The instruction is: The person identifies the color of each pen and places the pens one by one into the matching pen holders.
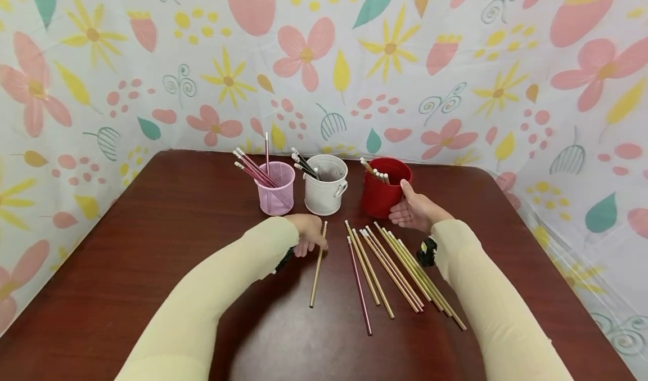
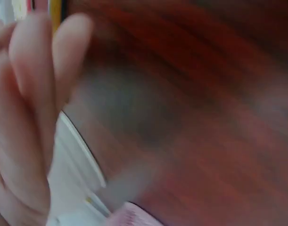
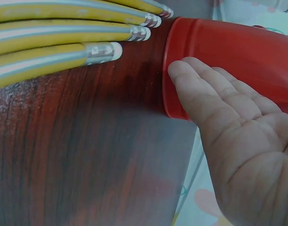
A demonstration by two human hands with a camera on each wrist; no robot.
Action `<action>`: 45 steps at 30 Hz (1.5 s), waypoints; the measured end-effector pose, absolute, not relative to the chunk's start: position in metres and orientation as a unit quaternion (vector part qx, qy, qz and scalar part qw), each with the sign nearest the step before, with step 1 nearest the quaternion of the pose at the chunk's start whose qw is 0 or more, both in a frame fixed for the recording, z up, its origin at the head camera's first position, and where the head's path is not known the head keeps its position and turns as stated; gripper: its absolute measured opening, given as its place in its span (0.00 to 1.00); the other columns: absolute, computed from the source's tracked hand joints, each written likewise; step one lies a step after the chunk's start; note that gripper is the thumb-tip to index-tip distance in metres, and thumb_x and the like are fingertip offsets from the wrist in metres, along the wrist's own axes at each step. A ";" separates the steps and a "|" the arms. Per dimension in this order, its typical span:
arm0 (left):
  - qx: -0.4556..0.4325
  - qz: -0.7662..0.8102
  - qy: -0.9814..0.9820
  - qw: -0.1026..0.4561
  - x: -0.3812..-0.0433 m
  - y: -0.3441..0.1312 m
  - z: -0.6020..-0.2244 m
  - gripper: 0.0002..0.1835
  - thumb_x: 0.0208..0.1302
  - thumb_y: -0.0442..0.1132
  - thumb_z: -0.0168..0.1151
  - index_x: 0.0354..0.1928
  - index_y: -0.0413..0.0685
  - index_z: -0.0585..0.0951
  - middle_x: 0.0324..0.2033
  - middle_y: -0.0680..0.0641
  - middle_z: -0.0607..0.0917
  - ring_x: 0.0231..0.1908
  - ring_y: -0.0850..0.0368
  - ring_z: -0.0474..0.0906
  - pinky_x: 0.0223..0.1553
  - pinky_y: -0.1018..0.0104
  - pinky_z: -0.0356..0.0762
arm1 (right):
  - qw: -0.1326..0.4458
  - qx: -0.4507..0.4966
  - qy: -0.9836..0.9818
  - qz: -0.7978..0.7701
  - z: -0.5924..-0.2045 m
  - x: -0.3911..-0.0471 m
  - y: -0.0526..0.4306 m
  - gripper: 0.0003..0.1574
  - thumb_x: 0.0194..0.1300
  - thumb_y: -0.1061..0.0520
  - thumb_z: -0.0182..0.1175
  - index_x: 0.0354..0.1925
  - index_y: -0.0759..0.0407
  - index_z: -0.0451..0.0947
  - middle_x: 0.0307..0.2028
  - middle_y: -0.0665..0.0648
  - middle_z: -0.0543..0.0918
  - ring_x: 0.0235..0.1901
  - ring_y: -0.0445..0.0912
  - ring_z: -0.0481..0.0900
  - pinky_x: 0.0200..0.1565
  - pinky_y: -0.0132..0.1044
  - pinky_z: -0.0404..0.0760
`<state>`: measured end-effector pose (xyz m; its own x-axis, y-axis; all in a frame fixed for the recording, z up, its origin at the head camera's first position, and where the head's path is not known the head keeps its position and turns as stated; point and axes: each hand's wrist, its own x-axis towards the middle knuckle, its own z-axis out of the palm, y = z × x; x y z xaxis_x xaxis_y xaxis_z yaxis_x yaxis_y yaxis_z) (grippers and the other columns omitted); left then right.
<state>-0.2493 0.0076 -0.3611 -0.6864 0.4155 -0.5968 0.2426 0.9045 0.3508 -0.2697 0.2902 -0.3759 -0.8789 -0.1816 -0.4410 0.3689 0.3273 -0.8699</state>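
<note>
My left hand (image 1: 307, 233) is over a gold pencil (image 1: 316, 277) lying apart on the table, its thumb overlapping the upper shaft. In the left wrist view, its bent fingers (image 2: 33, 70) fill the left side, with a strip of yellow between two tips. My right hand (image 1: 417, 209) lies along the right side of a red bucket (image 1: 377, 201), thumb up near the rim. The right wrist view shows its straight fingers (image 3: 214, 89) against the bucket wall. Pencils with white erasers (image 1: 381, 176) stand in this bucket, leaning left.
A pink mesh cup (image 1: 278, 201) holds dark pink pencils (image 1: 253, 167). Beside it, a white bucket (image 1: 324, 198) holds black pencils (image 1: 302, 164). Several gold pencils (image 1: 412, 268) and a dark pink pencil (image 1: 359, 288) lie across the table (image 1: 126, 246). Floral cloth (image 1: 324, 88) hangs behind.
</note>
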 end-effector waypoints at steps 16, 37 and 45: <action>0.197 0.127 0.911 0.338 -0.261 0.023 -0.384 0.14 0.58 0.32 0.59 0.15 0.40 0.74 0.11 0.47 0.78 0.11 0.58 0.73 0.14 0.73 0.73 | 0.239 0.062 0.776 -0.580 -0.374 -0.270 0.291 0.63 0.67 0.25 0.20 0.64 0.83 0.54 0.62 0.79 0.63 0.59 0.63 0.71 0.62 0.49 0.68; 0.223 0.755 0.615 0.051 -0.242 0.058 -0.293 0.07 0.58 0.20 0.61 0.36 0.32 0.75 0.39 0.31 0.84 0.32 0.61 0.82 0.43 0.62 0.82 | 0.244 0.061 0.772 -0.584 -0.373 -0.270 0.293 0.61 0.68 0.26 0.21 0.60 0.83 0.58 0.52 0.72 0.78 0.43 0.49 0.81 0.50 0.39 0.78; 0.201 0.741 0.636 -0.082 -0.256 0.079 -0.266 0.06 0.59 0.26 0.64 0.37 0.34 0.77 0.39 0.35 0.85 0.39 0.53 0.82 0.40 0.71 0.80 | 0.240 0.055 0.775 -0.582 -0.374 -0.269 0.293 0.61 0.68 0.26 0.22 0.60 0.83 0.58 0.50 0.70 0.79 0.44 0.50 0.81 0.51 0.40 0.77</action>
<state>-0.2557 0.0790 -0.2661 -0.9054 0.1346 0.4026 0.3775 -0.1784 0.9087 -0.2693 0.2933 -0.3736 -0.8790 -0.1942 -0.4355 0.3640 0.3168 -0.8759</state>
